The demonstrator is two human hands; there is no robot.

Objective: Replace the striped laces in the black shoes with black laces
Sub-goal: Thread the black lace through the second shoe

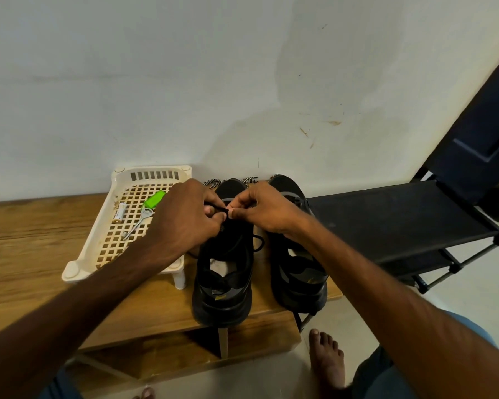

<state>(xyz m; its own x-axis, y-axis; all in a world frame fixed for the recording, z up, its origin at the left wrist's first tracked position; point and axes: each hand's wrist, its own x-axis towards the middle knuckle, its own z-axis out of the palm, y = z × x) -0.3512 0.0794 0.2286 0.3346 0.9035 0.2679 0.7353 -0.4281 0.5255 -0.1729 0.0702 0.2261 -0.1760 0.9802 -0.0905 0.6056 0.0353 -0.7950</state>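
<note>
Left hand (pixel 185 214) and right hand (pixel 262 210) both pinch the black lace (pixel 220 208) over one black shoe (pixel 225 286)

shoes (pixel 260 254) on table (pixel 41 254), tray (pixel 81 263) left

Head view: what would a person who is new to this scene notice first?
First, the left hand and the right hand, which pinch a black lace over one black shoe on the wooden bench. Next, the striped laces behind it, by the wall, and the cream basket at the left with a green tag in it.
</note>
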